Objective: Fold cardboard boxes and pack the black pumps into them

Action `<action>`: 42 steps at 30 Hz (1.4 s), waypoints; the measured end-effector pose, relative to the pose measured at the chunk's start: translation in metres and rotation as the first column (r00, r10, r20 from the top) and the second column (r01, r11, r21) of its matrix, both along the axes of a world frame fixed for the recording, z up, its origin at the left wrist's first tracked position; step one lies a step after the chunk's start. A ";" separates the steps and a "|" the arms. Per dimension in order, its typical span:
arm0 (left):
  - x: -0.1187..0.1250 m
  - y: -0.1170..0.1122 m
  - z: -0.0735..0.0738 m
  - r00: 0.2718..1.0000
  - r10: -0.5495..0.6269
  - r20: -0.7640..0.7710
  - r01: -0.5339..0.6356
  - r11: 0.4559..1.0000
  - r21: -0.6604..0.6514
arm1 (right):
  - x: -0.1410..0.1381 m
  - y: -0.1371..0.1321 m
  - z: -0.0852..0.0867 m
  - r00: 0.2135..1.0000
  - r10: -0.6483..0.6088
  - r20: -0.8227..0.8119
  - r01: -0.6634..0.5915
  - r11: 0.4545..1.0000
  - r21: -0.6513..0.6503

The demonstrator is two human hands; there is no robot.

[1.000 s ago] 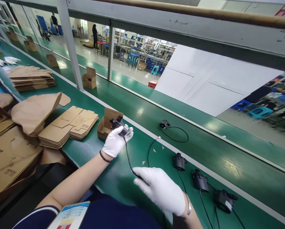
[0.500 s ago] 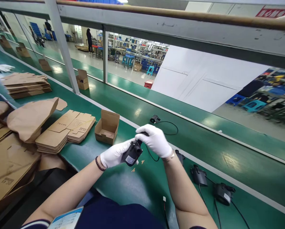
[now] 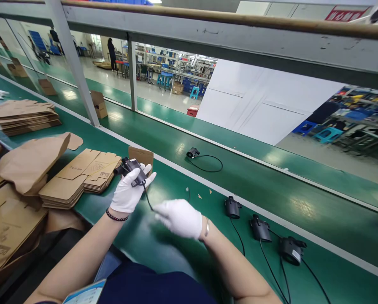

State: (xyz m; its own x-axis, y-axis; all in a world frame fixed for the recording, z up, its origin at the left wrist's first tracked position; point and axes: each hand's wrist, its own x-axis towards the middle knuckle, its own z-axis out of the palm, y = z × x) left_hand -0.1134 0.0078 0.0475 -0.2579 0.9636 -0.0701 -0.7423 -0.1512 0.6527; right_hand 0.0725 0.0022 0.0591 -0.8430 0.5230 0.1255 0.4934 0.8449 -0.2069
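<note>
I have the left grip, a hand in a white fabric glove (image 3: 126,195), closed around a compact black plastic unit with stubby nozzles (image 3: 132,169), some fingertips spread past its edge. The unit is held above the bench (image 3: 144,253), its long axis slanting from a nozzle at the upper left down toward the right. The relation I watch most is with the small open brown cardboard box (image 3: 144,156): it stands just behind the unit, partly covered by my left fingers, and the left hand is the nearer one.

A thin black cable (image 3: 147,197) drops from the unit to my right grip, the other white-gloved hand (image 3: 180,219). Its fingers appear to pinch the cable; motion blur hides the exact contact.

The surface is green and glossy, with a stack of flat brown cartons (image 3: 81,177) at left and three similar black units (image 3: 260,228) at right, their cables trailing toward me. Beyond a pale strip, another black unit (image 3: 193,152) lies with its cable looped. Farther off, past the grey metal frame (image 3: 73,63), I see a large white panel (image 3: 258,97), blue plastic stools (image 3: 328,134) and a standing person (image 3: 112,54).
</note>
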 end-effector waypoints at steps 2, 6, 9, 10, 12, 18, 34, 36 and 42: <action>-0.006 0.001 -0.005 0.988 -0.024 -0.154 0.023 1.000 -0.004 | 0.002 -0.012 0.021 0.996 0.089 0.003 -0.089 0.993 0.080; -0.004 -0.020 -0.020 0.763 -0.492 -0.419 0.553 0.833 0.028 | 0.005 0.023 0.051 0.954 -0.078 -0.290 0.096 0.994 0.048; 0.000 -0.034 -0.028 0.704 -0.577 -0.415 0.663 0.743 0.091 | -0.006 0.057 0.037 0.895 -0.237 -0.377 0.170 0.964 -0.203; 0.000 -0.035 -0.029 0.765 -0.526 -0.371 0.601 0.790 0.120 | -0.012 0.061 0.026 0.902 -0.254 -0.348 0.172 0.953 -0.250; -0.007 -0.031 -0.029 0.898 -0.358 -0.256 0.405 0.900 0.164 | -0.022 0.055 0.003 0.946 -0.240 -0.216 0.188 0.953 -0.237; -0.031 -0.017 -0.026 0.985 0.094 0.146 -0.087 0.995 -0.053 | -0.025 0.002 -0.014 0.992 -0.039 0.120 0.029 0.996 0.086; -0.053 -0.013 -0.036 0.192 0.278 -0.941 -0.103 0.960 0.262 | -0.082 0.075 0.024 0.927 0.085 -0.367 -0.016 0.982 0.187; -0.072 -0.006 -0.037 -0.005 0.294 -0.956 -0.171 0.942 0.290 | -0.092 0.098 0.037 0.960 0.096 -0.264 -0.059 0.988 0.144; -0.075 0.007 -0.074 -0.152 0.182 -0.972 -0.229 0.950 0.213 | -0.143 0.131 0.026 0.878 0.213 0.428 -0.179 0.977 -0.120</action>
